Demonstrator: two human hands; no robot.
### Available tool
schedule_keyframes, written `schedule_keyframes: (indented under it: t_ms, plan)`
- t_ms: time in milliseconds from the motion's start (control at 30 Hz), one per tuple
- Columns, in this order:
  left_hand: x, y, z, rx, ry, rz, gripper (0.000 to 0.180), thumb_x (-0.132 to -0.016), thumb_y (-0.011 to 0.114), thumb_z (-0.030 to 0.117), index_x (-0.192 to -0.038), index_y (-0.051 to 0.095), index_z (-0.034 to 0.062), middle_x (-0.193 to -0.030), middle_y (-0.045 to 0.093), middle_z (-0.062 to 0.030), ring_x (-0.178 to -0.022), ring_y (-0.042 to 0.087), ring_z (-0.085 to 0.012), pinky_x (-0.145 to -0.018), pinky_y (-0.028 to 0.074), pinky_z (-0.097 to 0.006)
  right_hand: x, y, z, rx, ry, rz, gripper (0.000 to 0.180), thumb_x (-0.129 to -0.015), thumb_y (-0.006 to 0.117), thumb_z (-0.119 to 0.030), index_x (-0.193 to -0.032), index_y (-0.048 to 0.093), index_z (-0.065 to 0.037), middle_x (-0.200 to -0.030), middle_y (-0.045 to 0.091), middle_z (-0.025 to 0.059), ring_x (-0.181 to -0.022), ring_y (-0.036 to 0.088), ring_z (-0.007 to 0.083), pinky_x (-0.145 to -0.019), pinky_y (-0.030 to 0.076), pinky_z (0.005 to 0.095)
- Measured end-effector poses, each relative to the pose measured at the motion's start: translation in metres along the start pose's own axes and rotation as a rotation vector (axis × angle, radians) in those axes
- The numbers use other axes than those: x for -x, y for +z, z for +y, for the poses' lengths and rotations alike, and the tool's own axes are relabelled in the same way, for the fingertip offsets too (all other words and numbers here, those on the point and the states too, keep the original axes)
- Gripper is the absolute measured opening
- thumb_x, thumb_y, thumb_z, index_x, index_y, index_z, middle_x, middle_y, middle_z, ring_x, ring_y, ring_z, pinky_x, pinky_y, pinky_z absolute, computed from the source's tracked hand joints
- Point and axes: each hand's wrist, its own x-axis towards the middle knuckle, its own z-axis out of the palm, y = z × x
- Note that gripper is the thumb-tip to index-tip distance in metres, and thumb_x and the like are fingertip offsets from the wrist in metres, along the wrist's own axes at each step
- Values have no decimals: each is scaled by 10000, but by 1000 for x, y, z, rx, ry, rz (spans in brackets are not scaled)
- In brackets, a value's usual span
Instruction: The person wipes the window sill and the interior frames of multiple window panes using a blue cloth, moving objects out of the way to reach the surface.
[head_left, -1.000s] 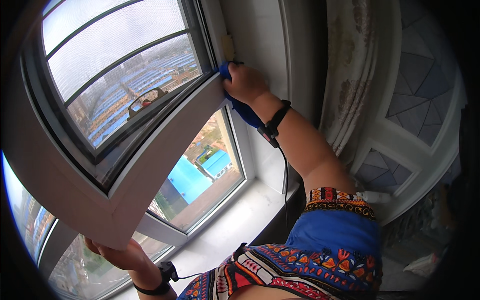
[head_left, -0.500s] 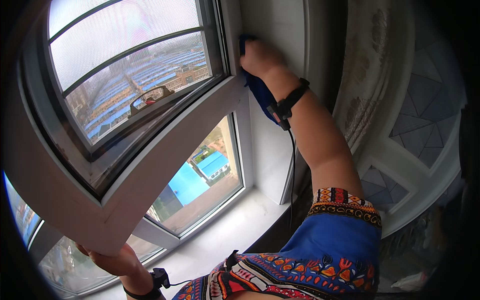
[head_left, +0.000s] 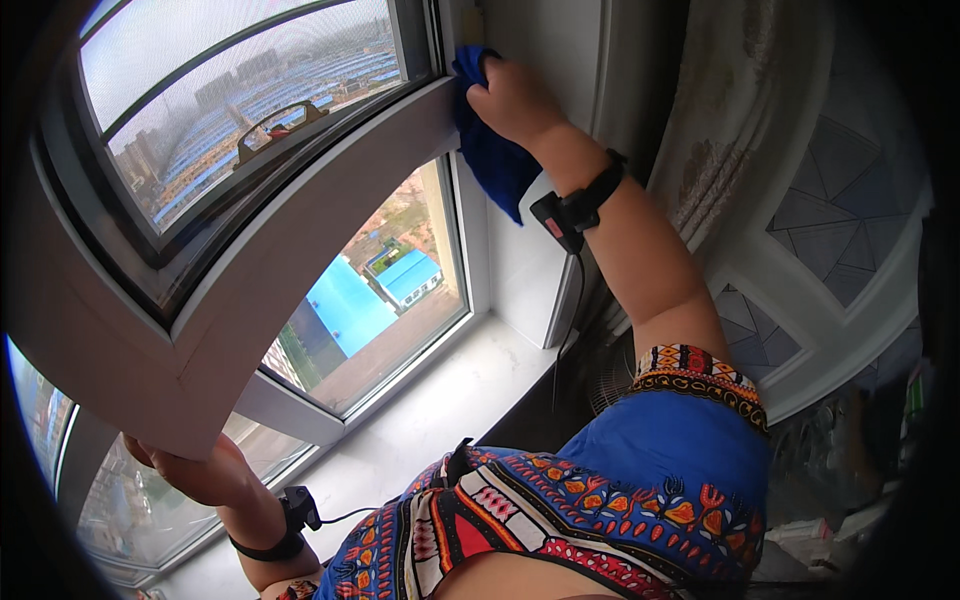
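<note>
Spanning the space between both hands: a broad white window sash (head_left: 300, 260), smooth and matte, swung inward, its glass showing blue rooftops far below. Beneath the right hand (head_left: 510, 100), a pale, flat windowsill (head_left: 440, 410), faintly dusty. To the right of that hand, a hanging curtain (head_left: 740, 130), cream with a worn, mottled pattern, and beyond it grey diamond-shaped tiles (head_left: 830, 210) set in white trim. Pressed under the right hand's closed fingers against the upper corner of the white frame: a blue cloth (head_left: 490, 150), soft and crumpled, its loose end drooping below the wrist. Strapped around the right wrist, a black band (head_left: 585, 205) carrying a small dark box with a thin cable trailing down. Gripping the lower corner of the sash from below: the left hand (head_left: 195, 470), fingers curled around the edge, perhaps thumb behind, though hidden. On its wrist, a matching black band (head_left: 285, 525). No packages or labels in sight near either hand.
</note>
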Motion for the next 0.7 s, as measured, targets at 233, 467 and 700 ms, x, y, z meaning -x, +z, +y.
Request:
schedule_keyframes:
  t_ms: [233,467,700]
  plan:
    - [-10,-11,-19,-213,99,-90,307,-1019,483,173,-1283,549,30,-1277,508,-131,-1183,525,-250,-979,479,-361,58,95,25,-1258,862,313,421,-845,630,-199,-1206,585,13,-1155,630,170,-1040,611,293,-887,501,413]
    - [-5,-12,1,107,4,-60,322,-1028,467,190,-1298,537,29,-1272,482,-115,-1191,512,-232,-982,475,-352,36,132,7,-1801,845,555,319,-873,566,-139,-1182,576,-59,-1107,625,124,-1030,609,270,-872,506,392]
    - [-9,-6,11,136,-3,-74,313,-1031,458,193,-1271,550,15,-1277,468,-115,-1174,513,-231,-976,469,-351,48,97,-45,-2092,841,607,270,-836,519,-62,-1097,581,-91,-986,616,62,-884,636,214,-761,535,344]
